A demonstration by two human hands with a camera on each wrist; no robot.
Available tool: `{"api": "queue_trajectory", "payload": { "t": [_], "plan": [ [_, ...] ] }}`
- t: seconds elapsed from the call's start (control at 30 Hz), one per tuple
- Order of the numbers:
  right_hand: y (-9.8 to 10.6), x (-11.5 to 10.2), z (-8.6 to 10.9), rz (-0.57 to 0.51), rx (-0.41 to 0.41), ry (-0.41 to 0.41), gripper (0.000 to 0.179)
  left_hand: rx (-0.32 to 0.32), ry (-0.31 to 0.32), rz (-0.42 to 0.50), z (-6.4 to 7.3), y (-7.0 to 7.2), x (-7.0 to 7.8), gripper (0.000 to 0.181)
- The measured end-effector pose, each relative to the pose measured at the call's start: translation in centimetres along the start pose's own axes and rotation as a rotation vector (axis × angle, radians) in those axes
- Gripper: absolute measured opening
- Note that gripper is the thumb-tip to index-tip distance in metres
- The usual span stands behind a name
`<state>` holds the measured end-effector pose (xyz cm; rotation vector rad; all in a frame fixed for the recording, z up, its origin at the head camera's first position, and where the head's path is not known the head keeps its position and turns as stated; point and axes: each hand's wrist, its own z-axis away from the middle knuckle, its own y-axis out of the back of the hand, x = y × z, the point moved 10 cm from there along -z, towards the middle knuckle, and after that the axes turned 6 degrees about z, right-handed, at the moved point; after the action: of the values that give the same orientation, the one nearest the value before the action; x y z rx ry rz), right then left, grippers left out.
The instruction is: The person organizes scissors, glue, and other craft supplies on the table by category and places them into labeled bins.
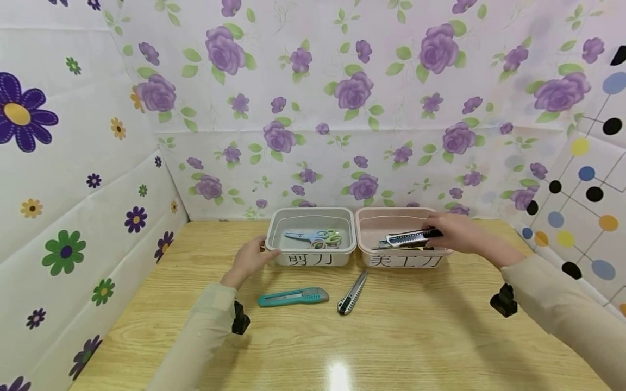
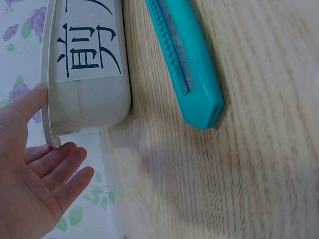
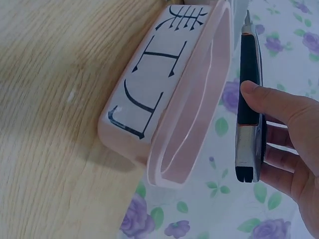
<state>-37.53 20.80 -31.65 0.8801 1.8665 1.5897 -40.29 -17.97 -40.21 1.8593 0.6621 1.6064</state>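
My right hand [image 1: 457, 232] grips a silver-and-black utility knife [image 3: 250, 79] between thumb and fingers, just over the pink basket [image 3: 158, 149]. In the head view the knife's front end points left, and more cutter parts show in the basket below it. At the white basket [image 1: 311, 210], my left hand [image 1: 250, 258] holds the left front corner, its thumb on the rim and fingers around the corner. Scissors [image 1: 313, 237] with blue, pink and green parts lie inside that basket.
A teal utility knife [image 1: 293, 296] lies on the wooden table [image 1: 391, 347] before the white basket. Right of it, a silver utility knife [image 1: 352, 293] lies slanted. Both baskets stand side by side near the flowered back curtain [image 1: 313, 152], with dark characters on their front labels.
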Motion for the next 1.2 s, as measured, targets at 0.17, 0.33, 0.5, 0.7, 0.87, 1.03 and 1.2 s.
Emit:
{"api": "queue_trajectory", "payload": {
  "t": [0.17,0.33,0.5,0.7,0.87,1.03,1.2],
  "plan": [
    [-0.1,0.7,-0.2,0.044,0.009,-0.007,0.025,0.006,-0.003,-0.003,0.0,0.0,-0.1,0.060],
    [-0.3,1.2,-0.7,0.078,0.004,-0.021,0.024,0.007,-0.005,-0.006,0.0,0.0,-0.1,0.059],
    [-0.6,1.7,-1.3,0.098,-0.019,-0.048,0.025,0.008,0.000,0.000,0.0,0.0,-0.1,0.060],
    [-1.2,2.4,-2.0,0.125,-0.046,-0.077,0.026,0.012,-0.005,0.001,0.0,0.0,0.0,0.059],
    [-1.7,2.9,-2.5,0.128,-0.056,-0.103,0.026,0.019,-0.002,-0.005,0.0,0.0,0.0,0.059],
    [-1.9,2.9,-2.9,0.120,-0.062,-0.110,0.024,0.024,0.006,-0.006,-0.1,-0.1,-0.3,0.060],
    [-2.2,2.9,-3.2,0.119,-0.052,-0.105,0.023,0.024,0.004,0.004,0.0,-0.1,-0.3,0.060]
  ]
}}
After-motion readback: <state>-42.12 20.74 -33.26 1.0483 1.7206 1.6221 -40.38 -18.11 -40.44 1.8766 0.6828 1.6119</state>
